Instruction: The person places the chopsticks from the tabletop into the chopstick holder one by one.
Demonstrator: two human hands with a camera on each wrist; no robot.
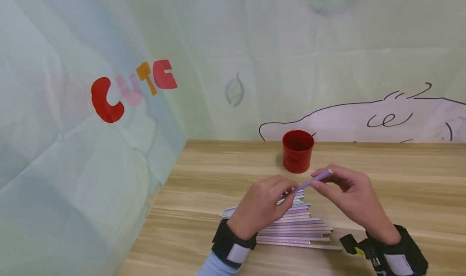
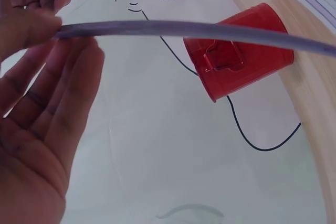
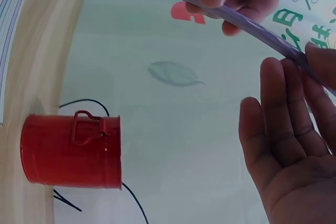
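Note:
A thin purple paper straw (image 1: 307, 184) is held aslant between both hands, above the table. My left hand (image 1: 263, 203) pinches it between thumb and fingers towards its lower end. Thumb and fingertips of my right hand (image 1: 351, 193) pinch it near the raised end, where the hollow opening shows. Below the hands lies a row of pale and purple paper straws (image 1: 296, 230), side by side, partly hidden by the left hand and wrist. A small red bucket (image 1: 297, 156) stands upright just beyond the hands; its wire handle piece (image 3: 84, 128) shows in the right wrist view.
The wood-grain table (image 1: 204, 166) ends at a printed backdrop (image 1: 218, 33) behind and a second printed sheet (image 1: 73, 154) at the left. Black bands with devices (image 1: 395, 253) sit on both wrists.

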